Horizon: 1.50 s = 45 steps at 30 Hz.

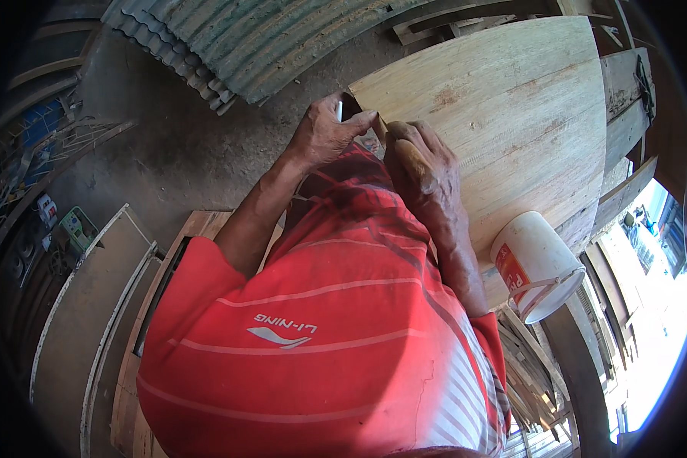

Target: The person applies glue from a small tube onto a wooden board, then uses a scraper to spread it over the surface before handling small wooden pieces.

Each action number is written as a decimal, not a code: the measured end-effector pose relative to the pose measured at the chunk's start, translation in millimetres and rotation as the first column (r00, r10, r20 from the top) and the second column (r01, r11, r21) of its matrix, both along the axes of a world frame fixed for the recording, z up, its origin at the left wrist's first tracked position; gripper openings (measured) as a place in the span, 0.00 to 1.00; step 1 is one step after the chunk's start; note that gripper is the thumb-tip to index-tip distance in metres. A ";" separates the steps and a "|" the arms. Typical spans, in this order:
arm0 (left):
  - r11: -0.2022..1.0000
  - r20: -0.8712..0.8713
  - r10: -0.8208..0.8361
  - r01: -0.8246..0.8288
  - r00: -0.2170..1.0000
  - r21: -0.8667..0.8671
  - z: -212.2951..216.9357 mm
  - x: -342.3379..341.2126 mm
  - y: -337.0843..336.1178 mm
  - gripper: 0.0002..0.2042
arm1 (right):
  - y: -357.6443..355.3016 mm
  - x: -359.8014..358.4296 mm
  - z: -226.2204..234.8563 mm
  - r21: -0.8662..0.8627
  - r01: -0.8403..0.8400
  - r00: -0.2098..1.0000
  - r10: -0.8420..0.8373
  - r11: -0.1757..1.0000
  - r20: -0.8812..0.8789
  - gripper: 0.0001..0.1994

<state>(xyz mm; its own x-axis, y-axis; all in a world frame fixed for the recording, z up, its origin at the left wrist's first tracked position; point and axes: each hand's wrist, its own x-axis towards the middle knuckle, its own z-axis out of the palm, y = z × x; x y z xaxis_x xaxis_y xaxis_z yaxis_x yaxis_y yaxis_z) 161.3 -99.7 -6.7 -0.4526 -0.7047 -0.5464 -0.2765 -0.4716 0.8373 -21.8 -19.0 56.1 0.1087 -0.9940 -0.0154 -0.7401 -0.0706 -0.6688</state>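
Note:
A large pale wooden panel (511,114) lies in front of me, its near corner at my hands. My left hand (324,136) is at that corner, fingers pinched on a small pale flat piece (339,111) that sticks up behind the thumb. My right hand (424,164) rests on the panel's edge right beside it, fingers curled around a thin tan tool (379,125) whose tip meets the edge. The two hands almost touch. My red striped shirt (336,328) hides what lies below them.
A white plastic bucket (538,263) with a wire handle sits on the panel's near right side. Corrugated metal sheets (267,38) lie on the concrete floor (183,153) beyond. Flat boards and frames (91,305) are stacked at the left, wooden planks (626,107) at the right.

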 end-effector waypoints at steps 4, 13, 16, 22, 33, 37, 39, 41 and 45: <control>1.000 -0.034 0.019 -0.020 0.999 -0.008 -1.0 -0.7 1.4 0.17 | 4.6 -1.3 -1.2 -0.031 0.002 1.000 -0.001 1.000 0.025 0.21; 1.000 -0.057 -0.022 0.021 0.998 -0.010 -3.0 1.8 -2.2 0.18 | 2.0 -1.7 4.8 -0.014 0.014 0.999 -0.014 1.000 0.047 0.15; 0.999 -0.054 -0.026 0.025 0.998 -0.021 -6.6 2.4 -1.8 0.18 | -0.1 -0.9 6.8 0.005 0.023 0.999 -0.023 1.000 0.045 0.13; 1.000 -0.068 0.010 -0.010 0.998 -0.005 -3.1 -0.2 1.0 0.18 | -0.6 -1.4 1.5 0.035 0.010 0.997 -0.013 0.999 0.079 0.21; 0.999 -0.046 -0.001 -0.002 0.999 -0.045 -14.3 1.3 5.3 0.22 | 17.9 -4.7 5.0 0.032 0.078 0.994 -0.080 0.996 0.071 0.07; 1.000 -0.039 0.027 -0.027 0.999 -0.013 -4.7 5.6 2.7 0.23 | 27.1 -18.4 5.2 0.046 0.263 0.963 -0.265 0.964 0.052 0.07; 0.998 -0.041 0.065 -0.065 0.997 -0.017 -2.0 9.3 8.9 0.21 | 47.5 -32.5 22.4 0.183 0.403 0.913 -0.408 0.897 -0.013 0.08; 0.992 -0.090 0.118 -0.121 0.989 -0.035 -8.8 18.7 16.0 0.19 | 75.9 -52.4 23.7 0.128 0.605 0.794 -0.608 0.786 -0.022 0.11; 0.984 -0.275 0.134 -0.160 0.952 -0.075 10.9 14.6 22.3 0.16 | 124.4 -99.4 30.8 0.184 0.737 0.596 -0.498 0.650 -0.630 0.11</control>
